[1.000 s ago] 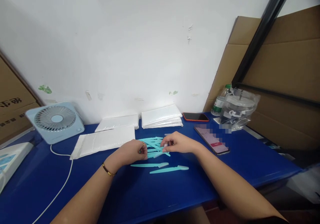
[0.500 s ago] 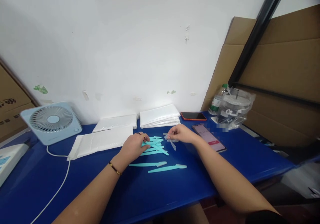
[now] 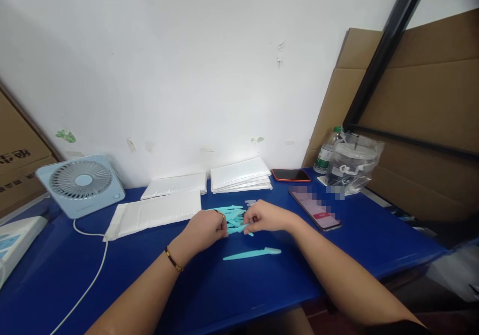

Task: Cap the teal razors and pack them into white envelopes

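Note:
Several turquoise eyebrow razors lie in a loose pile on the blue table between my hands. My left hand is closed at the near left of the pile, gripping the handle end of one eyebrow razor. Its other end is pinched by my right hand, whose fingertips partly hide the blade. Beyond my right fingers are a few small clear plastic blade covers. A single eyebrow razor rests apart, nearer to me, its head pointing right.
White padded envelopes are stacked along the wall, with another envelope at the left. A blue fan and its cable stand left. On the right are two phones, a bottle and a bagged cup.
My left hand has come nearer and taken up one of the two separate razors. My right hand has left the clear covers and moved toward me onto that razor's head.

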A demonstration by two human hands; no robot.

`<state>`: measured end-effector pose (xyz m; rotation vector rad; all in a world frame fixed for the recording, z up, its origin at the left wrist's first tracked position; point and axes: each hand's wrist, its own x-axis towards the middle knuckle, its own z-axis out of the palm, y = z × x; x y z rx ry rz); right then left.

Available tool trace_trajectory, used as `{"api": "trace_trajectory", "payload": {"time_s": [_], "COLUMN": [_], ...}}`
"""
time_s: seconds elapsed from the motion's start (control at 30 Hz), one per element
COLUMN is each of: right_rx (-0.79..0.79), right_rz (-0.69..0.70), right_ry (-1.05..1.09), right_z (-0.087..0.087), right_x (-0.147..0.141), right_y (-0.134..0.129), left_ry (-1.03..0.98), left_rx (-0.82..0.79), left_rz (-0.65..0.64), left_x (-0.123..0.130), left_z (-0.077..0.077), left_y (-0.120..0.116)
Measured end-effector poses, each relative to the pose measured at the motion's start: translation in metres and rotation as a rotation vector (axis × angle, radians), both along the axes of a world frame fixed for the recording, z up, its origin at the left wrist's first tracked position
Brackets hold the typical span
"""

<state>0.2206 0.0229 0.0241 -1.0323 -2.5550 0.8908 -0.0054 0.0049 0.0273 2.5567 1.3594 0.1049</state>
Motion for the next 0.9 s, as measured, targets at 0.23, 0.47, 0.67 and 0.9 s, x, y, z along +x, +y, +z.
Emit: {"api": "trace_trajectory", "payload": {"time_s": [0.23, 0.47, 0.67, 0.9], "right_rx": [-0.023, 0.21, 0.049, -0.121], "right_rz": [-0.238, -0.422, -0.28, -0.136], "right_ry": [0.078, 0.062, 0.159, 0.402], "right_z": [-0.009, -0.001, 0.007, 0.006], "right_x": [0.02, 0.033, 0.036, 0.03], "right_y": [0.021, 0.027, 0.019, 0.013], "left_ry": [0.032, -0.161, -0.152, -0.394], "left_rx": [0.13, -0.034, -0.127, -0.242], "left_rz": [0.105, -0.152, -0.106, 0.126], "left_x": [-0.003, 0.016, 0.03, -0.002], "left_z": [0.002, -0.003, -0.014, -0.009], "left_y": [0.01, -0.017, -0.025, 0.005]}}
